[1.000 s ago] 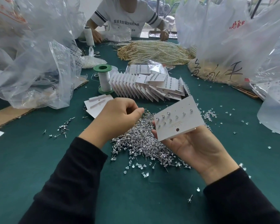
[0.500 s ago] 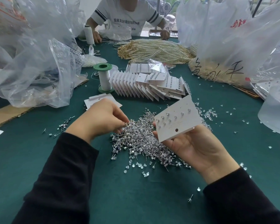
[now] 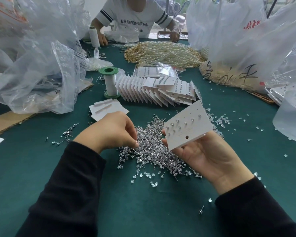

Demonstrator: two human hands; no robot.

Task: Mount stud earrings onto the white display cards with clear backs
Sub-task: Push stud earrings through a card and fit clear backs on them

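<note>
A white display card (image 3: 186,125) with several stud earrings set in it and a round hole near its lower edge is tilted up in my right hand (image 3: 205,154), held from below. A heap of loose silver stud earrings (image 3: 152,147) lies on the green table between my hands. My left hand (image 3: 111,130) is down at the heap's left side, its fingertips pinched together in the studs; whether a stud is between them is hidden. Clear backs (image 3: 145,175) are scattered at the heap's near edge.
Finished cards (image 3: 157,89) are fanned in a row behind the heap, with blank cards (image 3: 108,108) to their left and a green-capped thread spool (image 3: 110,82). Plastic bags (image 3: 34,65) crowd both sides. Pearl strands (image 3: 162,53) and another person (image 3: 132,19) are at the far end.
My left hand dropped from near the card down and left into the stud heap and now pinches there. My right hand with the card has barely moved.
</note>
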